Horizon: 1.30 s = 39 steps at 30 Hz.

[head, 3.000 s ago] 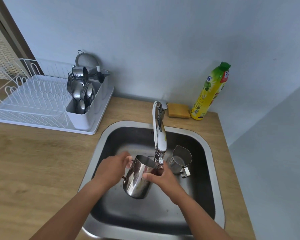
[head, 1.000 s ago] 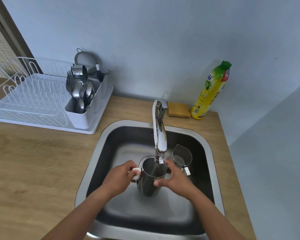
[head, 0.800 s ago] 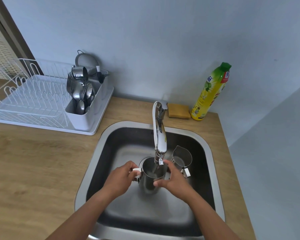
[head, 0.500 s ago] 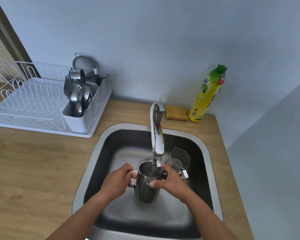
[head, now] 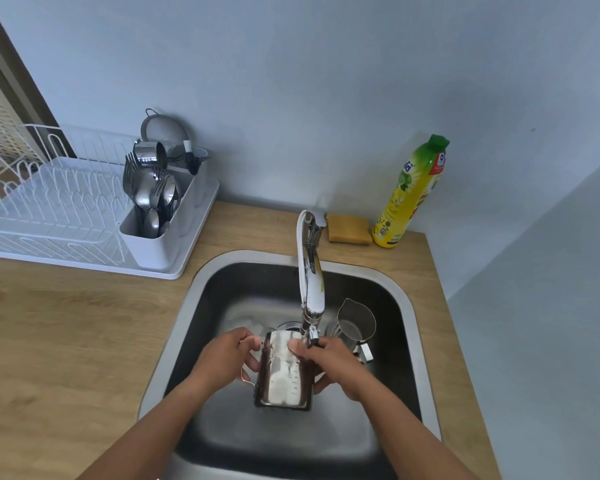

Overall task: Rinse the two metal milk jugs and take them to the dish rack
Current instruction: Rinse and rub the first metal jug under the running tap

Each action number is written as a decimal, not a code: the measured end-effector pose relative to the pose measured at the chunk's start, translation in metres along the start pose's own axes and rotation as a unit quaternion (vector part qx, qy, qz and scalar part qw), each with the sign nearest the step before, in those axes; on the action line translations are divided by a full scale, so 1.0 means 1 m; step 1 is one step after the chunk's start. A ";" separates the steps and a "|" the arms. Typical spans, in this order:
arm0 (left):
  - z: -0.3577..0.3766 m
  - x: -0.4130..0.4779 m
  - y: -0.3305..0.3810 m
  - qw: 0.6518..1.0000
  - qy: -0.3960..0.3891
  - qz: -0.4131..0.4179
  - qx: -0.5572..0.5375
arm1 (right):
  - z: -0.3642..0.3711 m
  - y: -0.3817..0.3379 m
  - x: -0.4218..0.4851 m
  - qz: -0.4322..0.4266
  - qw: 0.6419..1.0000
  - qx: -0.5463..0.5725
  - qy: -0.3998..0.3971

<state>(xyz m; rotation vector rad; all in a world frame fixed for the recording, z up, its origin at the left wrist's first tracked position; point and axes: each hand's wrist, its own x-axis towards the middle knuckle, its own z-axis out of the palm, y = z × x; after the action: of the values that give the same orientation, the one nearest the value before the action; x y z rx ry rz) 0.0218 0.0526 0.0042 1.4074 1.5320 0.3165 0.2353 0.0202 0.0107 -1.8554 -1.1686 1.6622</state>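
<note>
Grips tipped milk jug [head: 283, 370] by the tap [head: 310, 289], left hand [head: 227, 360] curled round handle, right hand [head: 333, 363] wrapped round body.

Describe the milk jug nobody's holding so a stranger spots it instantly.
Look into the steel sink in the wooden counter. Right of the tap stands a small metal jug, upright, spout toward the wall. Unlike the bigger jug that the left hand and right hand hold, it stands free.
</note>
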 end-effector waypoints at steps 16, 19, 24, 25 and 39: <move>0.004 0.002 0.008 0.982 -0.098 -0.116 -0.116 | 0.001 -0.008 -0.005 0.107 0.993 0.039 0.029; 0.003 -0.001 0.009 0.987 -0.090 -0.078 -0.111 | -0.001 -0.002 -0.004 0.087 0.995 0.037 0.005; 0.006 -0.003 0.007 0.984 -0.103 -0.065 -0.130 | -0.001 0.007 -0.010 0.028 0.999 0.018 0.039; 0.007 -0.003 0.006 0.982 -0.111 -0.066 -0.138 | -0.001 0.007 -0.013 0.015 0.999 0.005 0.051; 0.032 0.000 0.006 0.978 -0.173 -0.023 -0.117 | -0.006 -0.008 -0.048 -0.154 0.926 -0.299 0.174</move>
<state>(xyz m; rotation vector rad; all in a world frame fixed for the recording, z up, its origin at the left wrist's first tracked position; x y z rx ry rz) 0.0501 0.0412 -0.0061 1.1700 1.1975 0.2025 0.2410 -0.0118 0.0479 -2.0430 -1.8169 0.8048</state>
